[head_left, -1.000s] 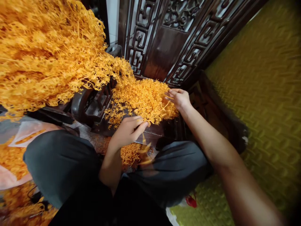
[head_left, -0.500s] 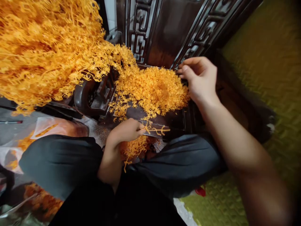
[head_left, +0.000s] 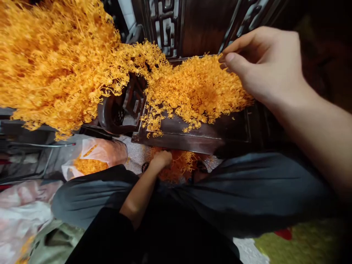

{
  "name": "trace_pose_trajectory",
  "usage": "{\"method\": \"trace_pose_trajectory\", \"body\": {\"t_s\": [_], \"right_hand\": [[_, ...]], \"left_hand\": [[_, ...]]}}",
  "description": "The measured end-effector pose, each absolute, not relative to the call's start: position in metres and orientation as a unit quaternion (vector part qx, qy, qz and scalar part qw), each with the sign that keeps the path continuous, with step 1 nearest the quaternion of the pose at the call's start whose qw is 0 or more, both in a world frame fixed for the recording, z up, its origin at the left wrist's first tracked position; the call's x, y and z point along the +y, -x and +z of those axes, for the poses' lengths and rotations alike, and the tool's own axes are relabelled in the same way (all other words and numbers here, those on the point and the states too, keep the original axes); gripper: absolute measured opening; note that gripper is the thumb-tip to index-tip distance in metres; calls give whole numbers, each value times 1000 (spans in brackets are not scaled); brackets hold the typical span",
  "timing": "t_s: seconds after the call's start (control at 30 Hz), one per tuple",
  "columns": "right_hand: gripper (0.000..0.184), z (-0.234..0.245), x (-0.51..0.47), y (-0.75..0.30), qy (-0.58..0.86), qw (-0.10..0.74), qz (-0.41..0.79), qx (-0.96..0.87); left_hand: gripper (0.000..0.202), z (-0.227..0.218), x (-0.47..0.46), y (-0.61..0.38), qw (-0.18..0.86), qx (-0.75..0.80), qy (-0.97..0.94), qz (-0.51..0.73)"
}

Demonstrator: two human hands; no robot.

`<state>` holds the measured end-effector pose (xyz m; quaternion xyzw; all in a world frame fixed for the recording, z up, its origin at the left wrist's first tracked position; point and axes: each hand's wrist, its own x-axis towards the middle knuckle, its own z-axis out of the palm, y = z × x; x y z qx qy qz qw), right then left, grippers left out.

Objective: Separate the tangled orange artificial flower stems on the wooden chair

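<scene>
The right hand point(head_left: 266, 64) hovers at the far right corner of the carved wooden seat point(head_left: 192, 137), its grip pinched thumb to forefinger against the edge of the heap of orange strands point(head_left: 198, 91) lying there. The left hand point(head_left: 162, 159) sits below the seat's front edge, curled into a lower clump of strands point(head_left: 180, 168) between the knees; whether its grip holds any, I cannot tell. A plastic bag point(head_left: 95, 156) lies to its left.

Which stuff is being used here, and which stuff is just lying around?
In use: right hand, pinching the cordyceps pile on the chair seat; left hand, curled in the floor heap.
Lying about: plastic bag of cordyceps; big cordyceps mass on the left; yellow-green mat.
</scene>
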<state>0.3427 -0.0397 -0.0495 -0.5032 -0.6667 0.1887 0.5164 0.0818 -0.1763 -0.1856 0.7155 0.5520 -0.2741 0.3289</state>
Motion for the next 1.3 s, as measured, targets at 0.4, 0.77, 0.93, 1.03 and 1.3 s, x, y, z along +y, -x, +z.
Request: {"method": "trace_pose_trajectory", "body": {"t_s": [0.4, 0.77, 0.93, 1.03, 1.3], "right_hand": [[12, -41, -46, -319, 486, 424, 178, -743], [14, -67, -35, -308, 388, 402, 167, -813], [50, -57, -39, -290, 364, 446, 159, -802], [68, -45, -44, -281, 322, 454, 151, -817], [22, -29, -50, -300, 363, 485, 103, -789]], "left_hand": [[44, -129, -50, -72, 76, 729, -675, -87], [25, 0, -78, -20, 4, 556, -765, 326], [19, 18, -100, -38, 90, 477, -755, 440], [12, 17, -103, -44, 144, 438, -750, 474], [21, 4, -85, -54, 294, 402, -744, 445]]}}
